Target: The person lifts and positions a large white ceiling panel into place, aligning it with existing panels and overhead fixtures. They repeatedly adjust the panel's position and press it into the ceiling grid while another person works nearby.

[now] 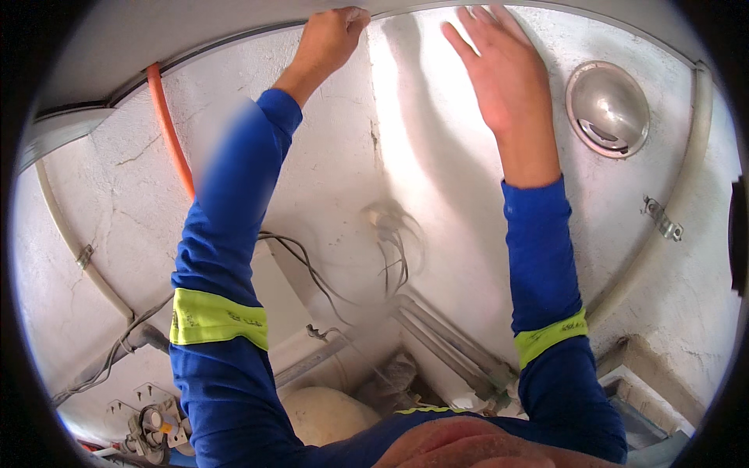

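Both my arms, in blue sleeves with yellow-green bands, reach up a cracked white wall (335, 156). My left hand (331, 44) is up at the dark-edged seam (257, 33) between the wall and the grey overhead surface (179, 31). Its fingers are curled in, and I cannot make out what, if anything, is in them. To the right, my right hand (509, 74) is open, fingers apart and pointing up, close to the brightly lit wall below the same seam. Whether its palm touches the wall is unclear. A round metal dome fitting (610, 105) sits on the wall beside it.
An orange conduit (168, 125) runs down behind my left forearm. Dark wires (304, 261) loop across the middle. A pale pipe (694, 148) with a metal clamp (663, 219) follows the right side. Below lie several pipes (452, 343) and, at lower left, a wired fitting (156, 429).
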Demonstrator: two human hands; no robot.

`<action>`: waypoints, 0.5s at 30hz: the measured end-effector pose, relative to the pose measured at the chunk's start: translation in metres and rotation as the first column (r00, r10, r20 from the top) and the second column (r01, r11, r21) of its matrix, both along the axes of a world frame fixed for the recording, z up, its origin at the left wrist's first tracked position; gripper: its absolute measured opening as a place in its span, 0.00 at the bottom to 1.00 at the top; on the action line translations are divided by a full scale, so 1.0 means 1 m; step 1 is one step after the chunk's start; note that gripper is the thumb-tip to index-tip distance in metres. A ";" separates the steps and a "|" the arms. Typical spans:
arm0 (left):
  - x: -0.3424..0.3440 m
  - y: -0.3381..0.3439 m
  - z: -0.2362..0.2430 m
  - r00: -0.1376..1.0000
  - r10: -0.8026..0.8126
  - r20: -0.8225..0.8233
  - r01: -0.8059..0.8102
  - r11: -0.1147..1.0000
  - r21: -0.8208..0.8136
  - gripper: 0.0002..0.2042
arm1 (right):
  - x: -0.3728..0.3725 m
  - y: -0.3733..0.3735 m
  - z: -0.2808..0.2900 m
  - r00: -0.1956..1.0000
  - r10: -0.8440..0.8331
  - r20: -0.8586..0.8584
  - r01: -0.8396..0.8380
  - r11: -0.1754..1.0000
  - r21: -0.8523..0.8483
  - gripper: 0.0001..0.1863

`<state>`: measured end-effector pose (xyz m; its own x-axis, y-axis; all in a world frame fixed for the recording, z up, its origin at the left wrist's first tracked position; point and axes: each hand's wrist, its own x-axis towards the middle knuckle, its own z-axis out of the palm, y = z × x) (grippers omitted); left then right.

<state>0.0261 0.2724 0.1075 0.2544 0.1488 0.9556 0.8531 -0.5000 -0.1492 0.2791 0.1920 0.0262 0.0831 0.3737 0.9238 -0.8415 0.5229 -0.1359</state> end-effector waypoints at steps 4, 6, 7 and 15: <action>-0.002 -0.007 -0.013 0.844 -0.419 0.336 0.472 0.877 -0.094 0.21 | 0.032 -0.045 -0.010 0.243 -0.906 -0.347 0.970 0.234 0.069 0.29; -0.006 -0.029 -0.021 0.629 -0.678 0.380 0.712 0.699 0.068 0.25 | 0.060 -0.065 0.021 -0.088 -0.775 -0.626 0.993 -0.120 0.008 0.22; -0.006 -0.042 -0.026 0.407 -0.773 0.486 0.828 0.537 0.161 0.32 | 0.072 -0.072 0.041 -0.140 -0.708 -0.692 0.981 -0.194 -0.001 0.20; 0.018 -0.084 -0.005 -0.364 -0.739 0.567 0.830 0.019 0.557 0.61 | 0.111 -0.099 0.056 -0.430 -0.651 -0.625 0.734 -0.655 0.177 0.18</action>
<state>0.0442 0.1879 0.1027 -0.3730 0.4582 0.8068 -0.6621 -0.7406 0.1145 0.3896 0.0934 0.0824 -0.2466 -0.6525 0.7165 0.8173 0.2573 0.5156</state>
